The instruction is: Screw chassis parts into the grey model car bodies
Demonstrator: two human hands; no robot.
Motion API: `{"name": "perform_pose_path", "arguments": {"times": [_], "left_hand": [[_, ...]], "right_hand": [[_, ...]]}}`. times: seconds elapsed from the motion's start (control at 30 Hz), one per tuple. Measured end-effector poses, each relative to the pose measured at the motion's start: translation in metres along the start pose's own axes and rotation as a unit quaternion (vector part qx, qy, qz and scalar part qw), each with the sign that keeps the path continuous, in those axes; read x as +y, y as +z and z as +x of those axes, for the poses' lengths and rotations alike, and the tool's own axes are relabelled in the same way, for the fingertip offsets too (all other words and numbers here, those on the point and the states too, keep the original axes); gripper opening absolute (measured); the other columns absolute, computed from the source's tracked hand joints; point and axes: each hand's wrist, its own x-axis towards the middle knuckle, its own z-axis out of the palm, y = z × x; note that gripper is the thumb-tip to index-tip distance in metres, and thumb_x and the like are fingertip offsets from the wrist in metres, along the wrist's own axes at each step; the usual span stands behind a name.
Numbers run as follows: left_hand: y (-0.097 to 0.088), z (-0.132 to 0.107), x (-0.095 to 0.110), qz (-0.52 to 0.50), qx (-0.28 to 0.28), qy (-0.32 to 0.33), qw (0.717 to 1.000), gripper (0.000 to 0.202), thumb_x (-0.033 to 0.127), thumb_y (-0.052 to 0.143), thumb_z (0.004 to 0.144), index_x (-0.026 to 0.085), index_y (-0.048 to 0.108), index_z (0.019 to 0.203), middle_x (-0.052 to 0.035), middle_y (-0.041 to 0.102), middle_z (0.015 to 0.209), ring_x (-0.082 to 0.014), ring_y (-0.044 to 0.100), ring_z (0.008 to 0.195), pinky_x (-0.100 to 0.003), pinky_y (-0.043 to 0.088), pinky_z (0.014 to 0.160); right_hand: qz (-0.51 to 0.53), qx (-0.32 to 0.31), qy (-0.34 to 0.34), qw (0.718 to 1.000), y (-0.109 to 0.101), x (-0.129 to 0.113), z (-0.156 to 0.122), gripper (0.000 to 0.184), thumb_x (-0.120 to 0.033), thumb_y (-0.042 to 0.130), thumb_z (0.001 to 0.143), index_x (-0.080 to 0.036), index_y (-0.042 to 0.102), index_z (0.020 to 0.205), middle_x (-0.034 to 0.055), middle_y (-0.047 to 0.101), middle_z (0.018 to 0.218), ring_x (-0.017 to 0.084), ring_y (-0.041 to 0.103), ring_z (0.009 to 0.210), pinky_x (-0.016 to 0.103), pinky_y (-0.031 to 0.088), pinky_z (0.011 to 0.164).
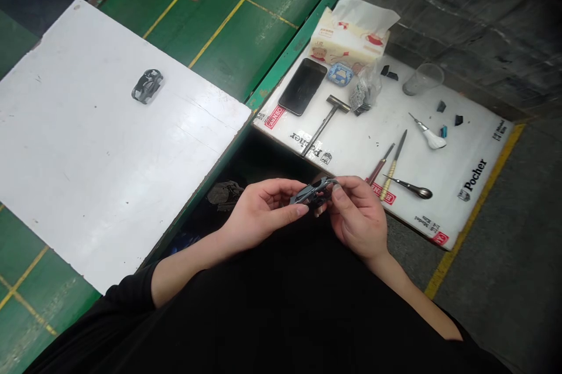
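Observation:
Both hands are raised over my lap, close together. My left hand (263, 214) and my right hand (357, 217) pinch a small dark grey model car part (312, 194) between their fingers, and the fingers hide part of it. Further left, a small dark model car body (147, 86) lies on a large white board (100, 146), out of reach of either hand's fingers. To my right, a white Pocher work mat (408, 146) holds the tools, with a steel-tipped file (386, 166) and small pliers or tweezers (413, 188) nearest my right hand.
On the mat are a black smartphone (302, 86), a small hammer (325, 124), a tissue pack (350, 37), a clear cup (423, 79), a plastic bag of small parts (364, 90) and dark fragments. A green bench with yellow lines (219, 17) runs behind. Clear plastic sheeting (456, 5) hangs at the back right.

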Motion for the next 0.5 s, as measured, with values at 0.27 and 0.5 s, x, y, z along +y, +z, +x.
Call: {"name": "perform_pose_path", "arguments": {"times": [0.27,0.5], "left_hand": [[-0.0017,-0.0022,0.0011,0.019,0.005,0.018,1.000,0.048,0.025,0.101,0.091,0.025,0.089,0.137,-0.0117,0.086,0.139,-0.0316,0.081,0.132,-0.047,0.062,0.122],[-0.0042,-0.0026,0.0022,0.091,-0.007,0.084,0.992,0.050,0.025,0.102,0.090,0.030,0.089,0.139,-0.0124,0.080,0.146,-0.0320,0.076,0.138,-0.047,0.060,0.125]], "right_hand": [[-0.037,0.023,-0.004,0.999,-0.0029,0.0031,-0.0007,0.016,-0.042,0.087,0.108,-0.030,0.080,0.115,0.0013,0.084,0.103,0.017,0.077,0.071,0.035,0.070,0.068],[-0.091,0.040,-0.064,0.993,0.0037,-0.0015,-0.0045,0.013,-0.041,0.084,0.110,-0.030,0.080,0.116,0.0032,0.084,0.108,0.019,0.079,0.074,0.038,0.071,0.071]]}}
